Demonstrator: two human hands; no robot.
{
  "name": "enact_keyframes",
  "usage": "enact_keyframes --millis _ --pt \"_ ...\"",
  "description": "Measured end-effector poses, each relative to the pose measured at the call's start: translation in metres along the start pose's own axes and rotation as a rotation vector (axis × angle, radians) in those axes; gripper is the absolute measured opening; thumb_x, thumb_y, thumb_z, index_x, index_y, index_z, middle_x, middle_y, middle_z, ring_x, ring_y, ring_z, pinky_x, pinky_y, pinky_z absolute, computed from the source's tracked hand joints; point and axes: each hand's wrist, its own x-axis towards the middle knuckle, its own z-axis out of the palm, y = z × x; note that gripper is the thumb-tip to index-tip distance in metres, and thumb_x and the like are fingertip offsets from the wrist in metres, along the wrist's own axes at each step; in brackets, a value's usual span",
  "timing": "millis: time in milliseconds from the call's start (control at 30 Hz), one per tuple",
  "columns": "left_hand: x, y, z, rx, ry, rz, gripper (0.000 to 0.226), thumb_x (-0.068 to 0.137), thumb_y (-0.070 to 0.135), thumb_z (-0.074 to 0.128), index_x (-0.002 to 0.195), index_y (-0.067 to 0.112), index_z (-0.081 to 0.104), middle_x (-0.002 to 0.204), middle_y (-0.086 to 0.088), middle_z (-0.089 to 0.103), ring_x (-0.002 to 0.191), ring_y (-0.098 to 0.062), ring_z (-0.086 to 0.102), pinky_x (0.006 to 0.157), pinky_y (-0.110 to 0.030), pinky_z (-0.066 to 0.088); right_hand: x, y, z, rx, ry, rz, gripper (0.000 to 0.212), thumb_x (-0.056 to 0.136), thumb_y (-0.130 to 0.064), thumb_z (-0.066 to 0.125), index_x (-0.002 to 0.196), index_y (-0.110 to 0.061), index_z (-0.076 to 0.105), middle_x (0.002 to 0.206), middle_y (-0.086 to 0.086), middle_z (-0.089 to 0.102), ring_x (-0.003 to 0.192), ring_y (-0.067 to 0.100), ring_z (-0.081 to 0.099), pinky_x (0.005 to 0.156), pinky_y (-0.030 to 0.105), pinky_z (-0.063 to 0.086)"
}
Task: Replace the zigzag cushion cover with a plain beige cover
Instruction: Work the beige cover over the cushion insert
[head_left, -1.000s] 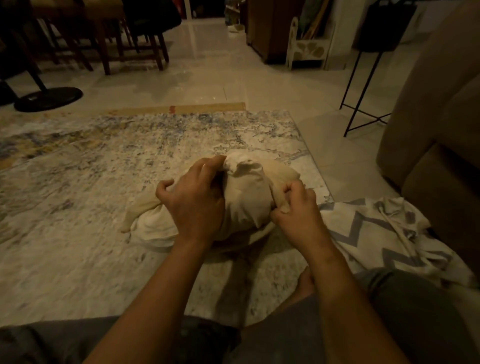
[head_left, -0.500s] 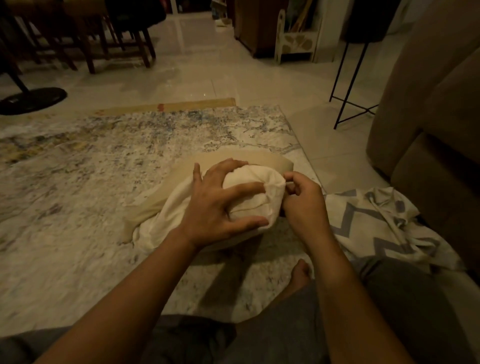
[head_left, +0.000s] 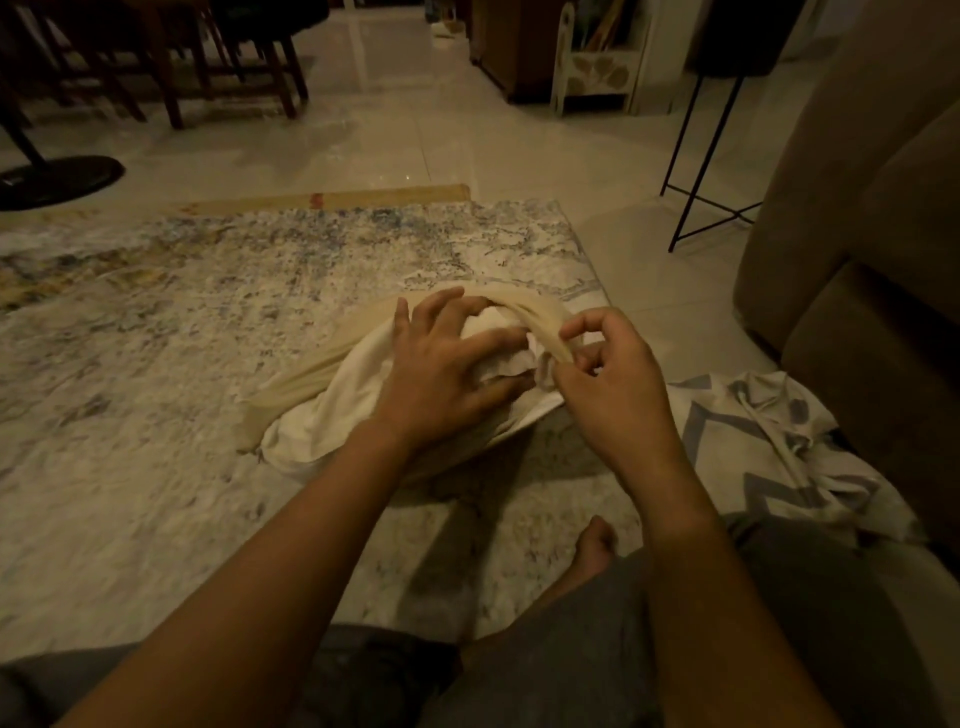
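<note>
Since half a second ago, the right hand (head_left: 613, 384) has pulled the edge of the beige cover (head_left: 311, 369) up over the cushion (head_left: 332, 415), and its fingers pinch this edge. The left hand (head_left: 441, 374) presses the cushion, fingers spread apart. Both lie on the rug (head_left: 156, 364); the zigzag cover (head_left: 769, 441) lies off, at the right. The cloth looks soft and light, so better to grip the hem.

A home living room: rug (head_left: 182, 338), sofa (head_left: 857, 260), wooden chairs (head_left: 171, 57).
</note>
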Motion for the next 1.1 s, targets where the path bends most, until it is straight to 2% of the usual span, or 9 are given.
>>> enact_keyframes --millis 67,133,300,467,567,700,967,1033,1100 --pt "-0.002 -0.003 -0.008 -0.155 0.014 0.063 0.042 0.088 0.056 0.057 0.126 0.040 0.054 0.133 -0.002 0.048 0.134 -0.028 0.035 0.105 -0.062 0.029 0.002 0.006 -0.004 -0.065 0.022 -0.001 0.023 0.087 -0.016 0.065 0.100 -0.030 0.053 0.095 0.001 0.060 0.078 0.015 0.060 0.060 0.025 0.043" --pt "-0.006 -0.006 -0.013 -0.210 0.022 0.104 0.038 0.090 0.047 0.060 0.126 0.036 0.053 0.138 0.001 0.045 0.134 -0.026 0.036 0.105 -0.056 0.030 0.002 0.008 -0.002 -0.086 0.049 -0.018 0.022 0.085 -0.018 0.068 0.099 -0.028 0.054 0.090 -0.006 0.061 0.079 0.011 0.061 0.061 0.026 0.046" --pt "-0.020 -0.002 0.005 0.018 -0.063 0.056 0.026 0.089 0.055 0.049 0.114 0.049 0.057 0.150 0.002 0.037 0.141 -0.032 0.024 0.105 -0.073 0.018 0.001 0.011 0.006 -0.065 0.048 -0.084 0.003 0.086 -0.022 0.064 0.085 -0.023 0.061 0.069 0.004 0.061 0.067 0.028 0.064 0.059 0.049 0.057" --pt "-0.009 0.008 0.025 0.163 -0.079 -0.147 0.024 0.085 0.050 0.059 0.096 0.030 0.069 0.155 -0.007 0.022 0.146 -0.038 0.014 0.105 -0.079 0.002 -0.017 -0.006 0.019 0.018 0.060 -0.130 0.014 0.087 -0.015 0.060 0.076 -0.022 0.065 0.067 0.003 0.064 0.063 0.026 0.063 0.057 0.048 0.056" --pt "0.001 0.012 0.027 0.165 -0.119 -0.140 0.022 0.089 0.051 0.057 0.103 0.039 0.069 0.156 -0.007 0.021 0.144 -0.037 0.013 0.107 -0.077 0.001 -0.008 -0.004 0.015 0.079 0.085 -0.050 0.012 0.091 -0.016 0.059 0.082 -0.022 0.065 0.072 0.000 0.066 0.068 0.027 0.066 0.066 0.049 0.057" --pt "-0.003 0.014 0.001 0.026 -0.248 -0.059 0.045 0.091 0.059 0.044 0.135 0.053 0.042 0.155 -0.007 0.016 0.139 -0.033 0.024 0.112 -0.067 0.007 0.005 0.008 0.007 0.119 0.100 -0.019 0.008 0.095 -0.014 0.058 0.090 -0.020 0.063 0.073 -0.006 0.066 0.062 0.016 0.068 0.063 0.038 0.057" --pt "-0.091 -0.029 -0.026 0.254 -0.321 -0.161 0.052 0.093 0.072 0.025 0.141 0.068 0.006 0.160 -0.005 0.010 0.146 -0.033 0.017 0.110 -0.072 0.009 0.010 0.019 0.018 0.018 0.166 -0.031 0.011 0.093 -0.020 0.057 0.084 -0.027 0.060 0.071 -0.001 0.060 0.070 0.027 0.064 0.061 0.036 0.051" --pt "-0.098 -0.031 -0.009 0.295 -0.301 -0.197 0.048 0.094 0.070 0.024 0.141 0.069 0.013 0.158 -0.007 0.016 0.144 -0.036 0.017 0.106 -0.074 0.013 0.007 0.014 0.021 -0.028 0.148 -0.076 0.016 0.093 -0.018 0.053 0.077 -0.020 0.059 0.063 -0.004 0.053 0.059 0.013 0.053 0.054 0.028 0.040" --pt "-0.094 -0.029 0.006 0.307 -0.251 -0.240 0.041 0.093 0.066 0.032 0.133 0.062 0.040 0.149 -0.010 0.030 0.139 -0.037 0.023 0.101 -0.077 0.018 -0.001 0.007 0.020 -0.021 0.132 -0.129 0.026 0.092 -0.018 0.048 0.068 -0.012 0.056 0.059 -0.001 0.049 0.054 0.008 0.042 0.053 0.029 0.033"
